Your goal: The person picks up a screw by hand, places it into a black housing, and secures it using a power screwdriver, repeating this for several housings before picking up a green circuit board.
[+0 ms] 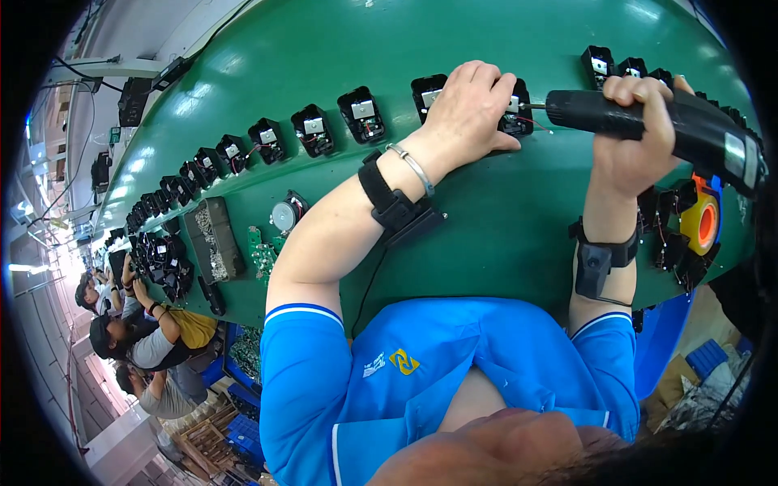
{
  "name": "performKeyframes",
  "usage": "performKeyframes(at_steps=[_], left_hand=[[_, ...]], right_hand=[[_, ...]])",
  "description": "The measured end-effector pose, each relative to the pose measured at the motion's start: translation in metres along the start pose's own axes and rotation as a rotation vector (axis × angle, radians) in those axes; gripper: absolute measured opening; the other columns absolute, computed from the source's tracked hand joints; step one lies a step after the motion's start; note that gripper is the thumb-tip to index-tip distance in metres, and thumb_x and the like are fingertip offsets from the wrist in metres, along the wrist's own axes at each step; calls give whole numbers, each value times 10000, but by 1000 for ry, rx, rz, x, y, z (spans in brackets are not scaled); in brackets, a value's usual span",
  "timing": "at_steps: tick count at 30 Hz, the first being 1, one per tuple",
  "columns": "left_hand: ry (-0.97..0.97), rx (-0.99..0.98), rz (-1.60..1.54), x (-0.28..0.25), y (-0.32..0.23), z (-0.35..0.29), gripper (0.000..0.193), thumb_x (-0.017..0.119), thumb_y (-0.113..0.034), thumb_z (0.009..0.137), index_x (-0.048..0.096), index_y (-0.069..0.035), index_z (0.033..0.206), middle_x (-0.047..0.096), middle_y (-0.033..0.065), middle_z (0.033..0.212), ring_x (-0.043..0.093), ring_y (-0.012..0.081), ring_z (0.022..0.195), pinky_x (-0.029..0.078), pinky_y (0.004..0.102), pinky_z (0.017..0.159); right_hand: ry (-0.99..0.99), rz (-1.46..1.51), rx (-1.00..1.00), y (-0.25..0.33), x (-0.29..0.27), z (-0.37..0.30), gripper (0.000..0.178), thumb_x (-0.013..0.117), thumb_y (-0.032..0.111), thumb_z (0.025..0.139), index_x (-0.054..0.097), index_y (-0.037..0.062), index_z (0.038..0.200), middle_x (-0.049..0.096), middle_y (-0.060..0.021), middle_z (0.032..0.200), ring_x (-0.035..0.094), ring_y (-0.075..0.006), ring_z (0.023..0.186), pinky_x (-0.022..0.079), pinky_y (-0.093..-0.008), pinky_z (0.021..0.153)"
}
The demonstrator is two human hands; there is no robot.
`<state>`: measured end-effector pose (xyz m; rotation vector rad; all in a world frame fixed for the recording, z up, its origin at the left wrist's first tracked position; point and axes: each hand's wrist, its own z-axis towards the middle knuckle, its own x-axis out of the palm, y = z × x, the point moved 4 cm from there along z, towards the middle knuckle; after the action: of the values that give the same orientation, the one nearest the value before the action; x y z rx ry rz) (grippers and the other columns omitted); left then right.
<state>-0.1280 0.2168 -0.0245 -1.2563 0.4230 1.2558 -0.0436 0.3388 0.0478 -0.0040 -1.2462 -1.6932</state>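
Note:
My left hand [468, 109] bends over a small open black housing [519, 123] on the green table and grips it from its left side. A pale metal plate and a thin red wire show in that housing. A black power screwdriver [587, 116] lies nearly level in my right hand [636, 138], whose fingers wrap round its body. Its thin bit points left and reaches the housing by my left fingertips; whether it touches a screw cannot be made out. Another black housing [427, 91] stands just left of my left hand, partly covered by it.
Similar housings [314, 130] curve away in a row to the left; more [598, 65] stand at the far right. Nearer lie a tray of small metal parts [212, 243], a green circuit board [261, 255] and an orange-and-yellow roll [702, 220]. Co-workers [150, 340] sit at the left edge.

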Motion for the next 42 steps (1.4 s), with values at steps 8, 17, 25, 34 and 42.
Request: performKeyframes(at_steps=[8, 17, 25, 34, 42], left_hand=[[-30, -42, -79, 0, 4, -3, 663, 756, -222, 440, 457, -25, 998, 465, 129, 925, 431, 290, 898, 387, 350, 775], [-25, -45, -72, -2, 7, -4, 612, 755, -241, 436, 470, -15, 928, 460, 120, 888, 432, 280, 903, 370, 354, 798], [-22, -52, -80, -3, 9, -8, 622, 757, -237, 435, 467, -15, 937, 463, 123, 902, 430, 285, 915, 369, 357, 808], [-25, -59, -76, -4, 13, -12, 616, 758, -237, 432, 471, -15, 930, 468, 121, 896, 436, 281, 908, 372, 356, 802], [-32, -72, -71, -5, 17, -15, 633, 758, -226, 427, 477, -19, 955, 473, 119, 899, 441, 281, 896, 394, 348, 769]], right_hand=[[-58, -74, -11, -16, 0, -5, 318, 434, -16, 722, 379, 31, 1031, 485, -89, 667, 441, -177, 598, 357, -341, 570], [-44, -60, 17, -25, 2, -8, 307, 439, -12, 722, 385, 28, 1022, 491, -85, 669, 450, -174, 596, 368, -344, 571], [-25, -58, 14, -28, 3, -11, 320, 439, -14, 719, 374, 28, 1029, 500, -84, 674, 465, -175, 596, 387, -350, 581], [10, -50, 20, -32, 7, -13, 321, 434, -19, 712, 371, 28, 1024, 502, -89, 680, 467, -185, 596, 389, -355, 583], [53, 5, -26, -41, 10, -17, 326, 452, -68, 686, 365, -14, 996, 492, -91, 661, 478, -168, 546, 428, -335, 532]])
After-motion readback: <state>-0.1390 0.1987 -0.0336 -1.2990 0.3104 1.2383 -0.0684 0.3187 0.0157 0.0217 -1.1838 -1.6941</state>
